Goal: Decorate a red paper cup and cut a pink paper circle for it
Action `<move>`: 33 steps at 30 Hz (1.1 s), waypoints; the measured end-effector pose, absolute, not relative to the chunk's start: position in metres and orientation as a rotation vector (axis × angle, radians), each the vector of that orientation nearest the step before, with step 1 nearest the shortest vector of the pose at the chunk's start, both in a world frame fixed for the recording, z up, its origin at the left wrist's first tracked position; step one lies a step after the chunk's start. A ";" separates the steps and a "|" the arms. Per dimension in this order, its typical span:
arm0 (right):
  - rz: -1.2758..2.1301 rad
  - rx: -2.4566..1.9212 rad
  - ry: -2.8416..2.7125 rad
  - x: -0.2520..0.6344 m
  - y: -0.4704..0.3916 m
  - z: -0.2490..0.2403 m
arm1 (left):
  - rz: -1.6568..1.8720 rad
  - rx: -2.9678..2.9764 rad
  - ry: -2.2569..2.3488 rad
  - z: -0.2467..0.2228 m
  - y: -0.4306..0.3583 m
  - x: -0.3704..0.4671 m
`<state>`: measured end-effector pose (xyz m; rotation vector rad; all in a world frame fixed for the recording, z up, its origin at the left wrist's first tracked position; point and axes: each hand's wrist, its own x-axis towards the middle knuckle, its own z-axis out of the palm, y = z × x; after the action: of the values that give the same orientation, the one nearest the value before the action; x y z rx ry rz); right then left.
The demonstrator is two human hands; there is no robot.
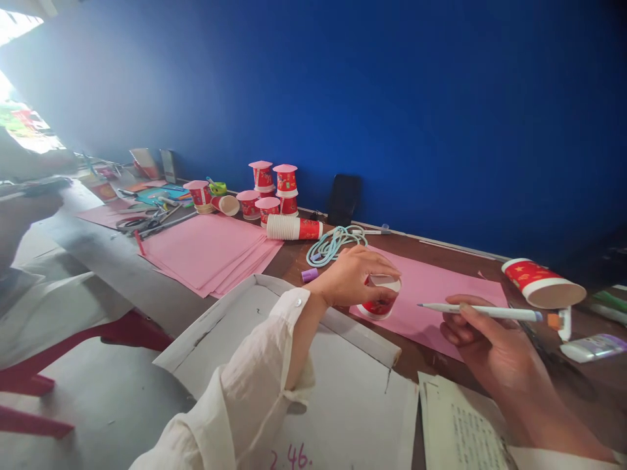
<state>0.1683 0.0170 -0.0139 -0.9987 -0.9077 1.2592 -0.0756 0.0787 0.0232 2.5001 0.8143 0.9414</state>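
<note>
**Paper cup (385, 282): upside down on pink sheet (441, 287), untopped**

Beside blue wall (392, 98), already topped with pink discs (285, 168): several cups (287, 183). Not topped: nested stack (294, 228). Gripping cup with left hand (350, 274); holding uncapped pen (494, 312) in right hand (502, 346).

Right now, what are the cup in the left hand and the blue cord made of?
The cup looks like smooth paper, going by its print and white rim. The cord could be plastic or fabric; its loops look smooth and bendy, but I can't tell.
</note>
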 end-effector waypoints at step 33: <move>0.633 -1.264 -1.869 0.115 -0.009 -0.012 | 0.844 2.501 0.743 0.028 0.077 -0.075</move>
<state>0.1149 -0.0091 -0.0117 -1.2641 -1.8694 0.6334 -0.0749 0.0770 0.0276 2.5009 0.7425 0.8439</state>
